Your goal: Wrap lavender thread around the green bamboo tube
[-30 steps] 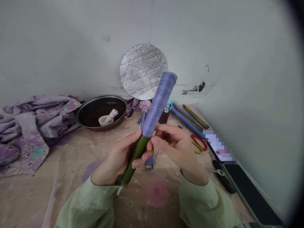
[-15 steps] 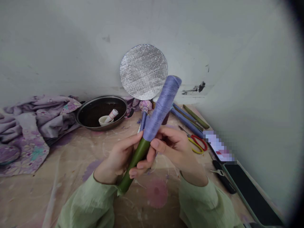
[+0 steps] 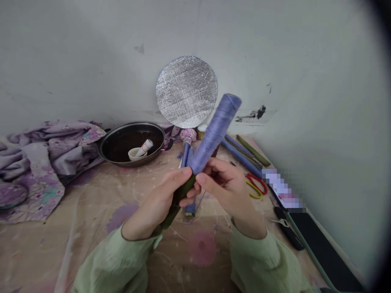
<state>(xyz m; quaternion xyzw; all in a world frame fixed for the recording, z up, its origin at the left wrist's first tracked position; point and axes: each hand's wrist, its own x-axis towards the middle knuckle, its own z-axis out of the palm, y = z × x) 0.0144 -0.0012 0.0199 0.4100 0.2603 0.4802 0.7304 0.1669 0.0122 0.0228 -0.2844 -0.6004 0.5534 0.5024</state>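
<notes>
A green stick (image 3: 183, 189) wound with purple thread (image 3: 215, 132) over its upper part slants up to the right, above the table. My left hand (image 3: 166, 195) is closed round the green lower part, its thumb at the lower edge of the winding. My right hand (image 3: 227, 183) pinches the stick at that same edge with thumb and fingers; its other fingertips are partly hidden behind. Below the hands a purple-wrapped piece (image 3: 190, 208) shows, with a thin thread running near it.
A dark pan (image 3: 131, 164) holding a small white cup (image 3: 133, 154) stands back left, beside floral cloth (image 3: 45, 179). Scissors (image 3: 264, 187), wrapped and green sticks (image 3: 244, 160), a phone (image 3: 282, 189) and a cutter (image 3: 290, 232) lie on the right. A silver disc (image 3: 187, 91) leans at the wall.
The stick has shifted slightly up and to the right and turned in my hands. My left hand has moved a little right, and the purple-wrapped piece below is now more visible.
</notes>
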